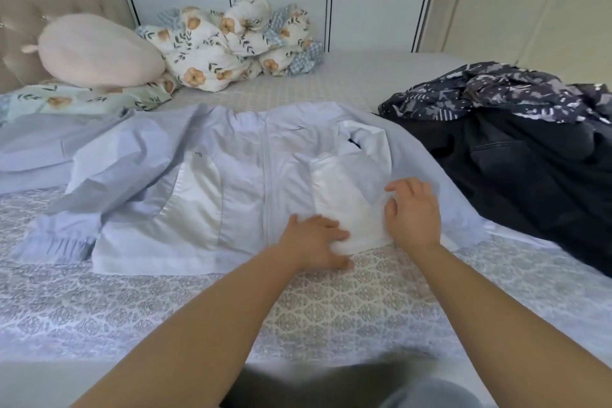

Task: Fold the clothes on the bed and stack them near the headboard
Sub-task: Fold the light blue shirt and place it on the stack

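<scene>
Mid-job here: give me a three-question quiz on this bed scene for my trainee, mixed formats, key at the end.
1. True or false: the light blue jacket lies spread out with its zipper facing up.
2. Which garment do the left hand and right hand rest on? A) dark clothes pile B) light blue jacket C) floral bedding
3. Fill in: the dark clothes pile lies to the jacket's ____.

Key: 1 true; 2 B; 3 right.

Both hands [316,238] [414,212] flat on pale-blue jacket [245,169] (dark clothes [516,142] at right)
</scene>
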